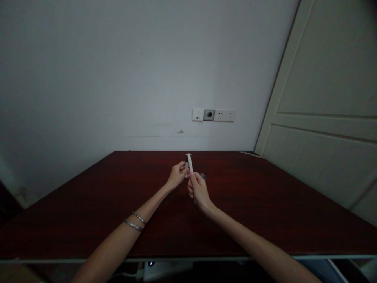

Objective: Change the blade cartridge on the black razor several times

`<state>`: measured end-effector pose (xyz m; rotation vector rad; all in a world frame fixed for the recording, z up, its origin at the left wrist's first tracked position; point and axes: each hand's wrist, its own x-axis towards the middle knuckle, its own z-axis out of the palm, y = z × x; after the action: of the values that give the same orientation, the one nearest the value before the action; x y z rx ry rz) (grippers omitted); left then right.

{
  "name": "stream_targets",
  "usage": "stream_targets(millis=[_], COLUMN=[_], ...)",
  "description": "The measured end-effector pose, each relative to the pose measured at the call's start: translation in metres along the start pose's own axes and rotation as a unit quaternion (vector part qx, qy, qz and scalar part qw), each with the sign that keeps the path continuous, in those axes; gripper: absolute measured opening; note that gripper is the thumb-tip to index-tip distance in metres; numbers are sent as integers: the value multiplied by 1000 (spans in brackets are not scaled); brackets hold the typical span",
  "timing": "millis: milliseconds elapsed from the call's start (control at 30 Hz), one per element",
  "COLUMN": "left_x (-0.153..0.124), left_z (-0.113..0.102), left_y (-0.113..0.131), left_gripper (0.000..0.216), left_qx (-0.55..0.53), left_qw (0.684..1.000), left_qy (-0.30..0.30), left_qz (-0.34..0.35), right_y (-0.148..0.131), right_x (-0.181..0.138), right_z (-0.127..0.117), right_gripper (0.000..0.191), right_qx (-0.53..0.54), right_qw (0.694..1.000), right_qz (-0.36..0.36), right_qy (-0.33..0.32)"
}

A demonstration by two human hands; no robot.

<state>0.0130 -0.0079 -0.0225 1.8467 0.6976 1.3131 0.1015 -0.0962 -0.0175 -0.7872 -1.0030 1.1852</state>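
Over the middle of the dark red table (132, 188), my two hands are close together. My right hand (199, 191) is closed on the lower end of a slim white stick (190, 162), which points up and away from me with a thin crosspiece at its far tip. My left hand (177, 175) pinches a narrow grey-and-black strip (186, 167) right beside the stick; whether the two are joined I cannot tell. Just past my right knuckles shows a small patterned, greenish thing (202, 176), partly hidden by that hand.
Behind the table rises a pale wall with a row of white sockets (224, 115) and a grey socket (209, 114). A cream panelled door (324, 102) stands along the right side. Below the front edge, a white device (167, 270) shows.
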Motion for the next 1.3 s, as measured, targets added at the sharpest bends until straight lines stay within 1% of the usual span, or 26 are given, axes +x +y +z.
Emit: stream_targets(millis=[133, 300, 367, 467, 533, 633, 800, 867, 967, 1067, 1167, 1300], left_x=[0, -2, -1, -1, -1, 0, 1, 0, 0, 2, 4, 2], left_z=[2, 1, 1, 1, 0, -1, -1, -2, -4, -9, -13, -14], left_y=[1, 5, 6, 4, 3, 1, 0, 1, -1, -7, -11, -6], left_gripper=[6, 10, 9, 6, 8, 12, 7, 7, 10, 12, 16, 17], left_qx=[3, -13, -9, 4, 6, 4, 7, 22, 36, 63, 97, 131], left_qw=[1000, 999, 999, 1000, 1000, 1000, 1000, 1000, 999, 998, 994, 988], left_qy=[3, 13, 13, 8, 7, 9, 7, 6, 9, 17, 23, 36], left_qz=[8, -39, -30, -3, -5, -16, 7, 1, -9, 19, 49, 71], right_y=[-5, 9, 10, 9, 11, 13, 6, 7, 8, -3, -21, -34], right_x=[4, -4, -4, 1, 2, 0, 4, 2, -6, -13, -17, -22], right_z=[3, 2, 2, 1, 0, -1, 2, 3, 1, -5, -17, -35], right_gripper=[37, 38, 38, 38, 37, 36, 37, 37, 35, 33, 33, 53], right_qx=[12, -33, -22, -1, -10, -26, 5, -6, -23, -34, -78, -128], right_qw=[1000, 999, 1000, 1000, 1000, 1000, 1000, 1000, 999, 998, 995, 988], right_qz=[-15, 24, 4, -21, -10, 6, -21, -7, 9, -26, -62, -88], right_qy=[13, -12, -10, 11, 10, -8, 15, 6, -26, -34, -25, -22])
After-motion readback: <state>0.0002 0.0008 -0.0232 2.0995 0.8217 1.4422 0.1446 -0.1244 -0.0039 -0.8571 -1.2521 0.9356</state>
